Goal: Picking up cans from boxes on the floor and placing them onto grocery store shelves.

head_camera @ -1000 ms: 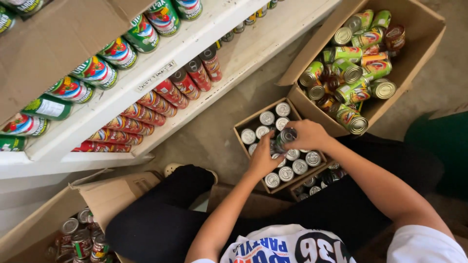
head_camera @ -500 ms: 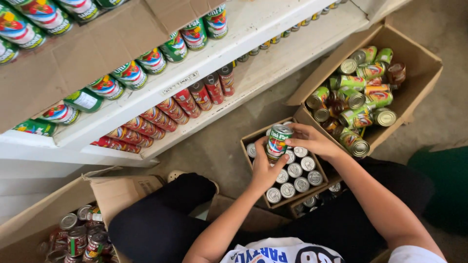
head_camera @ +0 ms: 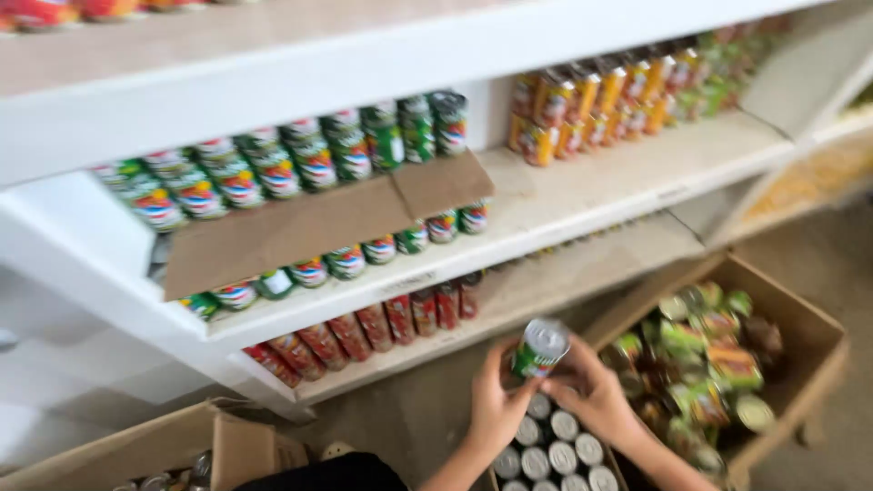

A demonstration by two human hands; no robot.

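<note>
The green can (head_camera: 538, 349) has risen toward the shelf (head_camera: 582, 214), left hand (head_camera: 496, 405) and right hand (head_camera: 591, 393) both grasping it above the carton of cans (head_camera: 555, 450).

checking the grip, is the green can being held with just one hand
No, both hands are on the green can: the left hand grips it from one side and the right hand from the other.

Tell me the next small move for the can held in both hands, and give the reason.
Probably lift the green can up toward the shelf row of green cans and set it in the open space at that row's right end. Both the left hand and the right hand hold it above the box of cans, clear of it.
</note>
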